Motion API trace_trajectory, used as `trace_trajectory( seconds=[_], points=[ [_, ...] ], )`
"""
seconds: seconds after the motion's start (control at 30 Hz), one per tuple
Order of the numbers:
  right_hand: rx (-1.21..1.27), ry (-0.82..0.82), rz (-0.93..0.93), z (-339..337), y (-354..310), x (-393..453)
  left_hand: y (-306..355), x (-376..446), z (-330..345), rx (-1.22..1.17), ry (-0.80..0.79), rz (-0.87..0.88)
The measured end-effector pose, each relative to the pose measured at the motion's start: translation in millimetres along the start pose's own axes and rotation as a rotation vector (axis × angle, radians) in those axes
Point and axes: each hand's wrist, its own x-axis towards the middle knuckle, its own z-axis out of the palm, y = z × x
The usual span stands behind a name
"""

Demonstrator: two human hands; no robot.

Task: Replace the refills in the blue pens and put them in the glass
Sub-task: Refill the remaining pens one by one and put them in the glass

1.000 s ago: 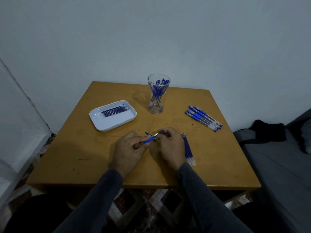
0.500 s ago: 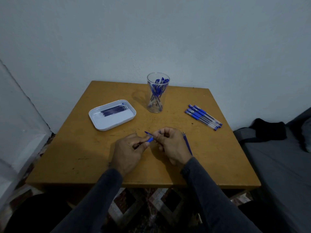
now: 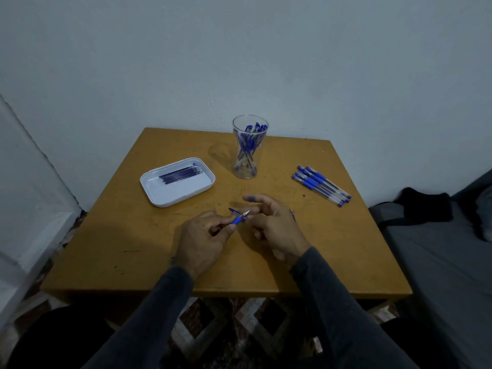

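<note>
- Blue grip and metal tip: that is the pen [image 3: 238, 219] I have in my left hand [image 3: 205, 239], fingers curled round its barrel, the tip pointing up and away toward the glass [image 3: 249, 147].
- My right hand [image 3: 274, 225] sits just beside the pen's tip, fingers spread and loosely bent; I cannot tell whether a fingertip touches the tip, and it grips nothing I can see.
- The glass stands upright beyond both hands, near the far edge of the wooden table [image 3: 133, 249], with several blue pens inside it.
- Left of the glass lies a white tray [image 3: 170, 193] with a row of dark refills [image 3: 182, 174].
- Right of the glass, well apart from it, a bundle of blue pens [image 3: 320, 185] lies flat on the table.
- A small blue piece [image 3: 231, 209] lies on the table between the glass and my left hand.
</note>
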Motion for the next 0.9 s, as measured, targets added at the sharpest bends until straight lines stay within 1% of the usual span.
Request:
trace_trajectory(
  seconds=[0.1, 0.17, 0.2, 0.33, 0.47, 0.53, 0.6, 0.67, 0.77, 0.87, 0.9],
  points=[
    [-0.105, 0.077, 0.009, 0.4, 0.2, 0.2, -0.1, 0.2, 0.1, 0.001, -0.006, -0.004],
    [-0.152, 0.093, 0.012, 0.5, 1.4, 0.5, -0.5, 0.2, -0.5, -0.012, -0.010, -0.013],
    [-0.149, 0.086, 0.011, -0.2, 1.3, 0.6, -0.6, 0.2, -0.6, -0.015, -0.013, -0.017],
    [0.006, -0.008, 0.017, -4.0, -5.3, -1.8, -0.5, 0.3, -0.1, 0.000, -0.003, -0.007],
    [-0.147, 0.066, -0.006, -1.8, -0.5, 1.3, -2.3, 0.7, 0.3, -0.038, 0.001, 0.009],
    [-0.120, 0.050, -0.013, -1.6, -0.1, 2.0, -2.2, 0.3, 0.2, -0.053, 0.013, 0.010],
    [-0.067, 0.000, -0.020, -2.4, -2.6, 0.7, -1.1, -0.3, -0.2, -0.048, 0.014, 0.008],
    [-0.068, -0.011, -0.004, -1.3, -4.4, 0.1, -0.3, -0.3, -0.6, -0.037, 0.012, 0.006],
    [-0.162, 0.036, 0.004, 0.8, -3.0, 0.9, 0.4, -0.7, -1.3, -0.042, 0.009, 0.014],
    [-0.110, 0.068, -0.016, 0.9, -3.4, 1.4, 1.0, -0.4, -1.8, -0.034, 0.008, 0.010],
    [-0.114, 0.108, -0.034, 0.5, -4.5, 2.1, 1.5, -0.3, -1.9, -0.033, 0.013, 0.007]
  ],
)
